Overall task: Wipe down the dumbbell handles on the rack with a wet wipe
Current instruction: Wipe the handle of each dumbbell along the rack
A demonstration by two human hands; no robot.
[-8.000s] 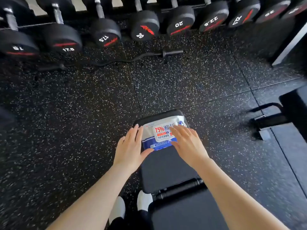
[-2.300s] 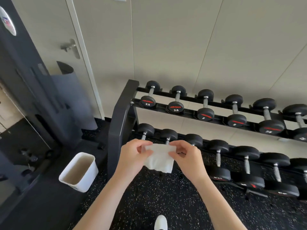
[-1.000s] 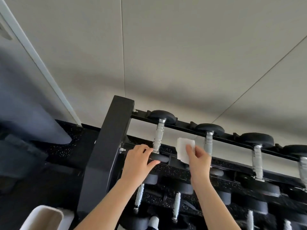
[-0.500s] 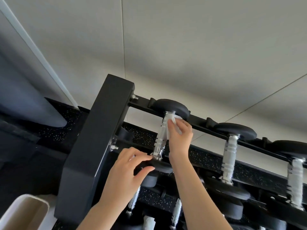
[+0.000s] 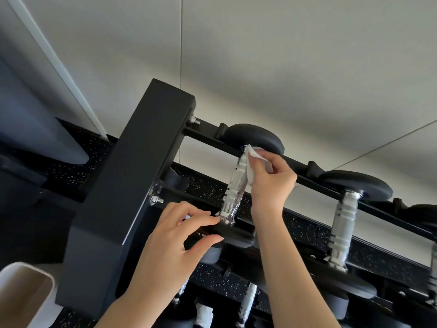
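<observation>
The leftmost dumbbell on the top tier of the black rack (image 5: 132, 176) has a knurled chrome handle (image 5: 233, 192) running between two black heads. My right hand (image 5: 269, 183) presses a white wet wipe (image 5: 251, 166) against the upper right side of that handle, close to the far head (image 5: 253, 138). My left hand (image 5: 179, 237) grips the near head (image 5: 227, 234) of the same dumbbell with thumb and fingers. Most of the wipe is hidden behind my right fingers.
A second dumbbell with a chrome handle (image 5: 343, 228) sits to the right on the same tier. More handles (image 5: 247, 301) show on the tier below. A white bin (image 5: 21, 294) stands at the lower left. A pale wall rises behind the rack.
The wipe came from a pack on a bench, was unfolded in both hands, then carried to the rack. In the last half second my right hand stays near the handle's top, the view slightly closer.
</observation>
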